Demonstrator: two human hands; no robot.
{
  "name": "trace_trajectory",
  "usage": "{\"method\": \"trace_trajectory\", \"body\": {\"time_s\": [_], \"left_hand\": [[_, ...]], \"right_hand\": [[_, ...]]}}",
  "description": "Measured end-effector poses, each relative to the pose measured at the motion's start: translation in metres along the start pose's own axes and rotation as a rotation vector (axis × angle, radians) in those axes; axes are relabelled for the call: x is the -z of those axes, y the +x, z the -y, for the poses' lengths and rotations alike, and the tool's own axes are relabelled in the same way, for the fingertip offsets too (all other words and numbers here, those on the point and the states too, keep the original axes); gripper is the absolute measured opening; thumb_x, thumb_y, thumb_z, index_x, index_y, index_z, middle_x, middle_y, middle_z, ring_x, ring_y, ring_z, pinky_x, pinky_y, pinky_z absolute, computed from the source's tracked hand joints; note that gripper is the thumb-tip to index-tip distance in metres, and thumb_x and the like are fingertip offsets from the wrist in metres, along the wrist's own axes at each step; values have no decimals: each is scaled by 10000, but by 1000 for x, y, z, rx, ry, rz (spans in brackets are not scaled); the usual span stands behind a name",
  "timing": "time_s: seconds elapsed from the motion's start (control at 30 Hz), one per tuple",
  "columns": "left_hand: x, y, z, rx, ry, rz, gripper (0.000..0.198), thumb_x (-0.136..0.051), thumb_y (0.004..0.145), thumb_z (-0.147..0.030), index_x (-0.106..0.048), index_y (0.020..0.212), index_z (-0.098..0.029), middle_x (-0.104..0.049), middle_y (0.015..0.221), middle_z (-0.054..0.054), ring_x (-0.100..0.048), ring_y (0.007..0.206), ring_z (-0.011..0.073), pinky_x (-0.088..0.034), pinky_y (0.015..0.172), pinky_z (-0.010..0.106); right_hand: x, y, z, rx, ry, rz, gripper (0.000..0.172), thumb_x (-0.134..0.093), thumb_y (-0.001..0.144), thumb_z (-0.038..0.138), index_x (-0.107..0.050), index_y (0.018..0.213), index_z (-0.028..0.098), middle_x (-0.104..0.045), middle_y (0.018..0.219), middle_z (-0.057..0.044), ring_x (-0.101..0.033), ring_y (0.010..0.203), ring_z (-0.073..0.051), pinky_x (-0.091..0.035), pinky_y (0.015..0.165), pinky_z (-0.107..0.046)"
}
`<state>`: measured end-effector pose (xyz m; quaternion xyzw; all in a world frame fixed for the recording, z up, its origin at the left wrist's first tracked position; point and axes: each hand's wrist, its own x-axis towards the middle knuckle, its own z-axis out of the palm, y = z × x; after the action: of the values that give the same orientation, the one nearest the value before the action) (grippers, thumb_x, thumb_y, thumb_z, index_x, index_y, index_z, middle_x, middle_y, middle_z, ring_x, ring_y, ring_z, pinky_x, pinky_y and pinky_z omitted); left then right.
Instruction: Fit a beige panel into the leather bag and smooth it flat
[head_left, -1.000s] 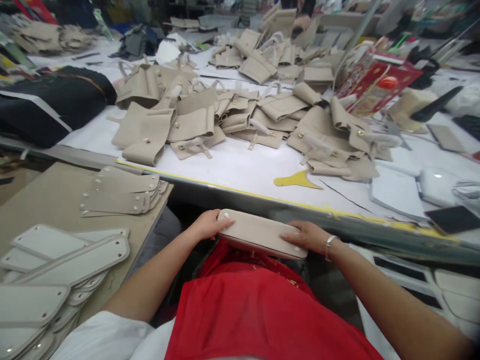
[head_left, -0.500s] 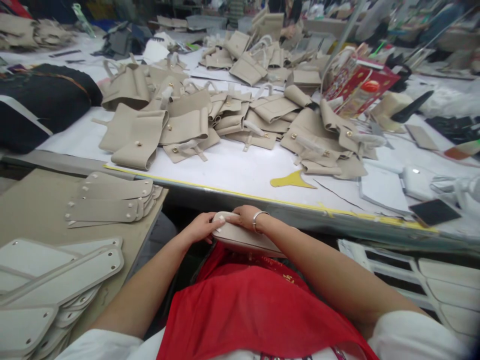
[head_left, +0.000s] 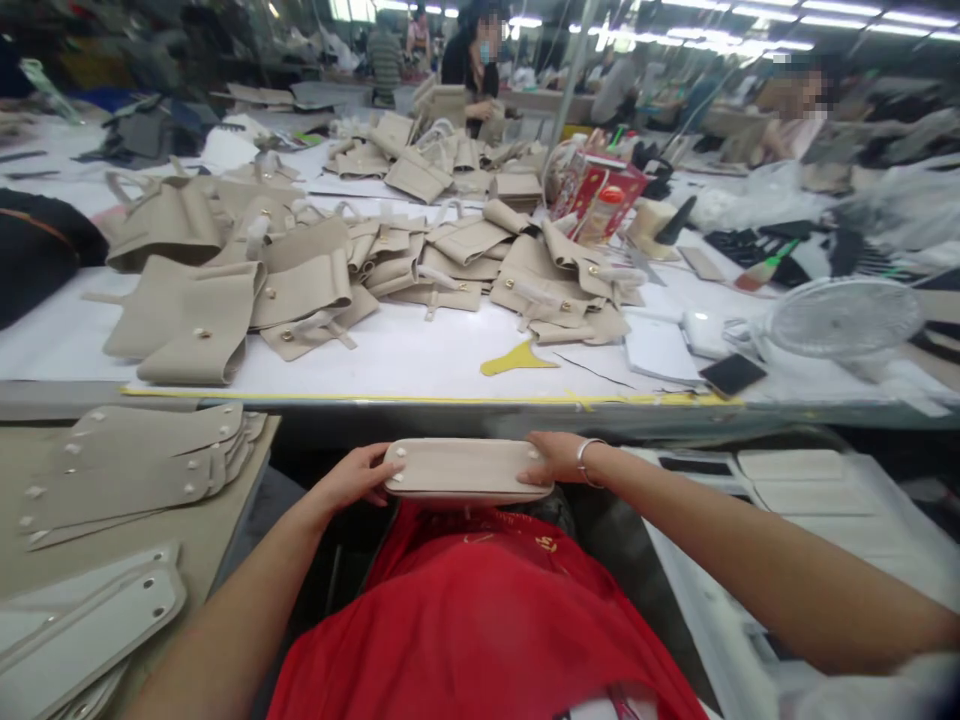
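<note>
A beige handbag [head_left: 461, 468], its long rounded base facing up, lies level above my lap at the table's front edge. Small white bits sit near the corners of the base. At its left end my left hand [head_left: 365, 474] grips it, thumb on top and fingers mostly hidden below. My right hand [head_left: 556, 458], with a bracelet at the wrist, holds the other end the same way. The lower part of the bag is out of sight against the red apron [head_left: 480, 610].
Beige bag parts [head_left: 300, 280] are heaped across the white table [head_left: 375, 365]. Near its front edge lie a yellow piece [head_left: 517, 359], a dark phone-like slab [head_left: 733, 375] and a fan [head_left: 844, 316]. Flat panels [head_left: 150, 450] are stacked left; a tray of pale pieces [head_left: 810, 490] stands right. People work beyond.
My right hand has slid from near the left end to the right end of the bag. The bag now lies straighter across. My view has tilted up and turned right.
</note>
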<state>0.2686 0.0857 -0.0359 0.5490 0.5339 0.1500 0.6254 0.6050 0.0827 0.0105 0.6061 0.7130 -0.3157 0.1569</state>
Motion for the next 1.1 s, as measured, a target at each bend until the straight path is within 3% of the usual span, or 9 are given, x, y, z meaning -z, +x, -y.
{"method": "trace_trajectory", "body": {"time_s": [0.2,0.4,0.5,0.6,0.67,0.77,0.83,0.97,1.1], "left_hand": [[0,5,-18,120,185,76,641,-641,642,-542,-477,1150,-188,-601,954,83,-596,605,153,-522,464,252],[-14,7,-28,137,380,-39,783,-720,512,-565,-427,1125,-177,-594,983,125,-613,643,205,-466,410,213],[-18,4,-27,136,375,-47,763,-694,548,-573,-406,1140,-186,-580,997,115,-609,639,193,-473,420,218],[-19,2,-26,119,358,-63,744,-682,575,-559,-397,1154,-188,-564,991,102,-603,665,194,-488,434,235],[-19,0,-26,97,322,-56,722,-677,594,-541,-396,1157,-188,-561,961,85,-595,681,190,-495,448,244],[-22,-2,-28,84,251,-23,713,-678,614,-508,-376,1178,-192,-563,913,56,-581,652,161,-499,476,248],[-25,-4,-31,96,236,-25,733,-686,613,-496,-358,1193,-192,-557,921,54,-572,631,145,-501,489,252],[-31,-7,-36,134,269,-56,757,-675,617,-512,-338,1210,-183,-557,937,66,-571,624,143,-502,507,264],[-27,-6,-48,190,474,-61,772,-635,631,-542,-347,1245,-171,-588,982,115,-616,762,236,-512,586,319]], "right_hand": [[5,1,13,-6,-16,31,717,-675,570,585,-540,1146,181,-593,1126,-123,-564,1004,-309,-450,813,-378],[3,16,45,55,-20,13,794,-685,491,649,-570,1121,179,-610,1104,-130,-582,970,-309,-464,769,-354],[1,22,34,127,105,-33,745,-699,526,605,-564,1139,204,-603,1133,-99,-571,1001,-283,-452,812,-331],[-5,16,0,194,429,-150,579,-582,719,552,-539,1173,195,-564,1206,-68,-539,1063,-210,-430,860,-272],[-17,6,-25,161,665,-173,502,-470,816,519,-518,1188,186,-552,1222,-55,-532,1068,-177,-445,831,-256],[-39,-8,-46,183,859,-142,440,-497,821,446,-519,1165,172,-593,1148,-41,-549,1022,-164,-454,815,-264],[-51,-12,-44,203,845,-191,377,-561,791,386,-556,1089,154,-624,1062,-44,-563,967,-167,-447,830,-278],[-54,-10,-23,29,749,-307,300,-541,829,366,-573,1023,140,-601,1012,-59,-565,895,-177,-460,808,-338],[-48,-16,-6,9,796,-314,318,-494,871,355,-530,1110,147,-541,1112,-67,-550,948,-195,-478,801,-382]]}}
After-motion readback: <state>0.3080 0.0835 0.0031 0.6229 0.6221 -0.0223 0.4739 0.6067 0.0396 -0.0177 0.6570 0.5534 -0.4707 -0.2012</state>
